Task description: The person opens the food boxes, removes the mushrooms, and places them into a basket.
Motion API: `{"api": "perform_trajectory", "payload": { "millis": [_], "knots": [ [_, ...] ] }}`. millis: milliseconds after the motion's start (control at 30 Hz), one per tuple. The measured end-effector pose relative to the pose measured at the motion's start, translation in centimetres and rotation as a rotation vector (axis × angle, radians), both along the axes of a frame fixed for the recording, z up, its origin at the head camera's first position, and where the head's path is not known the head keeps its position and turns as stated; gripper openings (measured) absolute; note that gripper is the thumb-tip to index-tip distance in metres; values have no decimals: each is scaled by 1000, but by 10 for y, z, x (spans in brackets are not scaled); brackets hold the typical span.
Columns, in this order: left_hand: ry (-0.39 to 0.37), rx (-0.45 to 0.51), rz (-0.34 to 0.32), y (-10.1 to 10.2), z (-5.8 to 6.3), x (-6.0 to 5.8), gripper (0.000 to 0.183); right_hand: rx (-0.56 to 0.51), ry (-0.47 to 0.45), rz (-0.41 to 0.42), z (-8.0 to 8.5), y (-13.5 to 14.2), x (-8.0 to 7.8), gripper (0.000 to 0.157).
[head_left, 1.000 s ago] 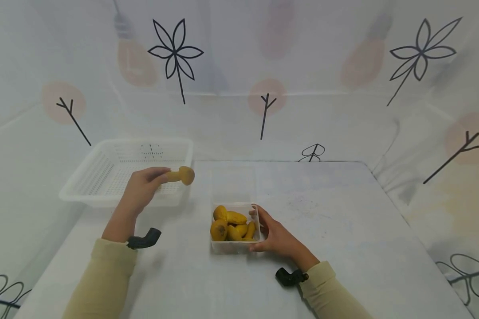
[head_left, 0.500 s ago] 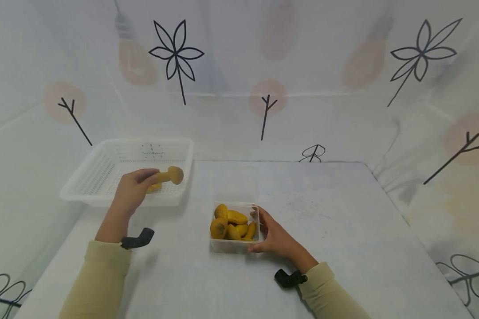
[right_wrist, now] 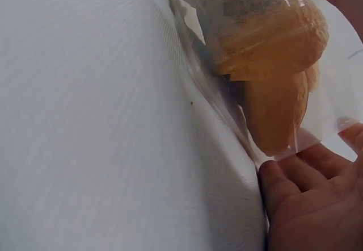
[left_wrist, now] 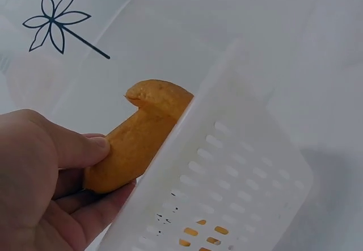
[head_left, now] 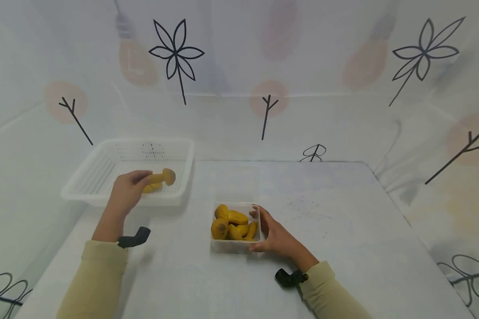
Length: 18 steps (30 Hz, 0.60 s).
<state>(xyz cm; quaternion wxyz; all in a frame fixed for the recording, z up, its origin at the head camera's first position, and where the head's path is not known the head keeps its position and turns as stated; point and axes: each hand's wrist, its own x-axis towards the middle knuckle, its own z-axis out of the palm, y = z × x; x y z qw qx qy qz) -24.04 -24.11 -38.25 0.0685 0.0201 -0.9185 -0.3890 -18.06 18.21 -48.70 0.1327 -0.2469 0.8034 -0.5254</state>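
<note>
In the head view my left hand (head_left: pixel 127 191) pinches a yellow mushroom (head_left: pixel 168 177) by its stem, cap pointing right, above the white slotted basket (head_left: pixel 185 177). In the left wrist view the mushroom (left_wrist: pixel 144 129) shows beside the basket's wall (left_wrist: pixel 238 149), the thumb on its stem end. Yellow pieces (head_left: pixel 153 186) lie in the basket under the hand, partly hidden. At the middle of the table, my right hand (head_left: pixel 281 239) grips the right side of a clear plastic box (head_left: pixel 233 247). Several yellow mushrooms (head_left: pixel 234 231) fill it; the right wrist view shows one mushroom (right_wrist: pixel 275 63) through the plastic.
A white-covered table (head_left: pixel 335 212) lies under everything. Behind it hangs a pale cloth (head_left: pixel 231 124) with drawn flowers and twigs. Dark wrist mounts (head_left: pixel 291 278) stick out from both sleeves. The basket stands at the table's far left edge.
My left hand has moved left with the mushroom, farther over the basket, and the yellow pieces beneath have come into view. The right hand and the box have hardly moved.
</note>
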Motion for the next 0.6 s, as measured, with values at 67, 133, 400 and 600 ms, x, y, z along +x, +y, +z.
{"api": "perform_trajectory", "payload": {
  "millis": [67,133,400,600],
  "knots": [
    [-6,-42,8,-1,-2,-2,44,3,10,6,0,0,0,113],
    [2,-87,9,-1,-4,-3,41,5,21,12,0,0,0,112],
    [18,-222,16,-2,-9,-7,35,21,6,0,0,0,0,115],
    [-11,-257,16,-2,-10,-10,36,38,12,-6,-1,-1,-1,114]
  ]
}}
